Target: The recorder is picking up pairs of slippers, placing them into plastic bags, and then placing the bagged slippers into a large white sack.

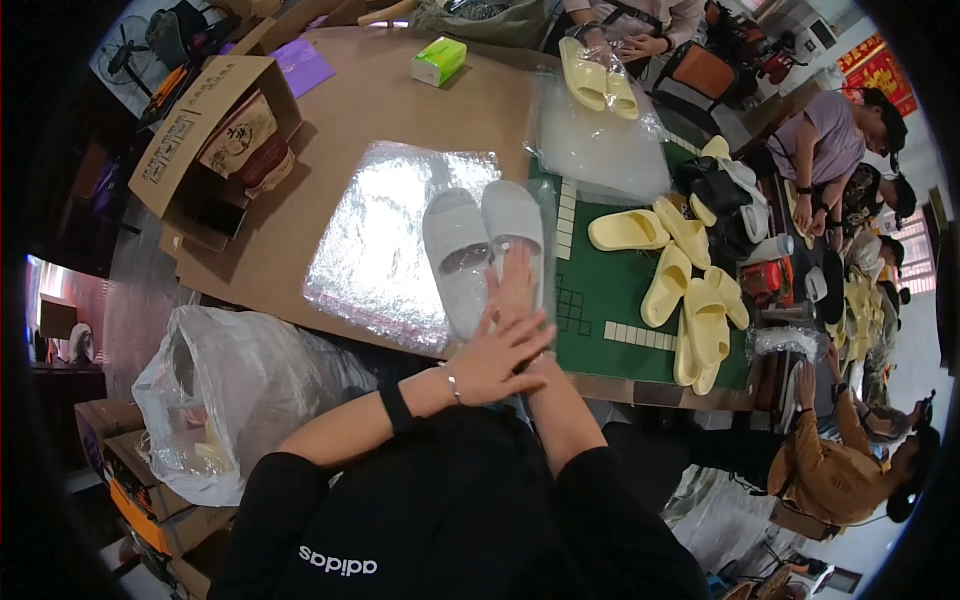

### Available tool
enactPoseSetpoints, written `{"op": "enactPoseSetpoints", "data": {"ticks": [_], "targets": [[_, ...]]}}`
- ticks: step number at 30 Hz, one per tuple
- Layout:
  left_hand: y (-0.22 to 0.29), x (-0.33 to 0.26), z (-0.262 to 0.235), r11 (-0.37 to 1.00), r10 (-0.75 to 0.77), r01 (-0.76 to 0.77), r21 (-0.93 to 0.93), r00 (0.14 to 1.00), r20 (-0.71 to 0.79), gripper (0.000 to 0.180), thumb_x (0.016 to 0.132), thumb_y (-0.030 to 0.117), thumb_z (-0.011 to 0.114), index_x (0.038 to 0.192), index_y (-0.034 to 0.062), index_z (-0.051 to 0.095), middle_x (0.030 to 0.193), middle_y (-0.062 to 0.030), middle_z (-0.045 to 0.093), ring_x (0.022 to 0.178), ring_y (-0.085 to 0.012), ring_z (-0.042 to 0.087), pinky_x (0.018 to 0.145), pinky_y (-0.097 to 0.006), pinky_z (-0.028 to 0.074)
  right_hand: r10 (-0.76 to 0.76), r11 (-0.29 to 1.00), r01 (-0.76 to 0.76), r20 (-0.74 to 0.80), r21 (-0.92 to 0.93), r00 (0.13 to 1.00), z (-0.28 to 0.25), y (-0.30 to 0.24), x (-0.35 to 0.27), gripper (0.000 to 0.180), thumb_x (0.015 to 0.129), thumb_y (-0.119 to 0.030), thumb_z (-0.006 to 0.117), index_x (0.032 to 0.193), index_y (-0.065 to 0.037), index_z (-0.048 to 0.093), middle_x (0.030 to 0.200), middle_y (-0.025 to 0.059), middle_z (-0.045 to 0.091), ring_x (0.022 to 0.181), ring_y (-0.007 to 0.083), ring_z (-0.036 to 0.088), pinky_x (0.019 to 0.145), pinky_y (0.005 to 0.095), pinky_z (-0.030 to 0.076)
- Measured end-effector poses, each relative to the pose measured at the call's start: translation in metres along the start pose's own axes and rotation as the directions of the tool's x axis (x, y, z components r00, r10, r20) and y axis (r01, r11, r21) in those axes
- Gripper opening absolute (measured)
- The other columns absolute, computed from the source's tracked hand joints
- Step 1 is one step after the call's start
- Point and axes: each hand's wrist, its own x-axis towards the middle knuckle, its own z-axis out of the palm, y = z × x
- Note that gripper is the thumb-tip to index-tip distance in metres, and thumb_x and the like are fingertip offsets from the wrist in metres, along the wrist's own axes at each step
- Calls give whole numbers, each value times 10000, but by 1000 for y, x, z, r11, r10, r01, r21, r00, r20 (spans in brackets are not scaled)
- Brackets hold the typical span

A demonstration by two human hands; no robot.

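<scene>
Pair of gray slippers point(457, 222) soles down on the table point(365, 95), toes pointing away, side by side, partly over the right edge of a shiny stack of clear film point(385, 225). Clear film shows along the right slipper's side; whether it wraps both, cannot tell.

Right hand point(516, 288) lies on the right slipper, fingers extended, near one another, over the strap; no pinch seen. Left hand point(492, 357) crosses over the right wrist near the heels, fingers spread, holding nothing visible. Contact between hands unclear.

Working note: best smoothed with flat fingers and light, even pressure, since a hard push would likely dent the strap or skew the pair. Uncrossing the hands should free the left to steady the heels. Film looks slippery; watch the stack underneath.

Right of the pair: green mat point(585, 365) with loose yellow slippers point(663, 286). Far left: open cardboard box point(215, 130). Beyond: green tissue pack point(438, 62).
</scene>
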Motion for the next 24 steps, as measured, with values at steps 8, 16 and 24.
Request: {"op": "enactPoseSetpoints", "data": {"ticks": [8,16,24], "targets": [[-140,-88,115,636,-757,598,-488,604,-247,606,761,407,623,1102,-68,463,903,-186,548,823,-291,517,751,-381,420,296,951,-309,211,32,932,-93,104,-183,286,829,-128,519,1075,16,541,1080,209,547,1022,373,486,886,429,371],[-128,-54,101,-84,-805,729,-679,351,477,372,766,382,647,873,36,564,767,-26,600,624,-110,538,510,-236,415,429,862,-461,182,209,885,-108,117,-92,416,836,-342,554,982,46,591,924,212,601,902,326,542,781,387,416],[-140,-81,103,123,-861,700,-703,428,275,165,816,202,586,791,71,685,634,12,548,459,-92,429,419,-233,357,428,814,-557,479,163,766,-61,144,-51,270,718,-301,655,812,-48,677,711,107,653,666,229,628,624,309,476]]}}
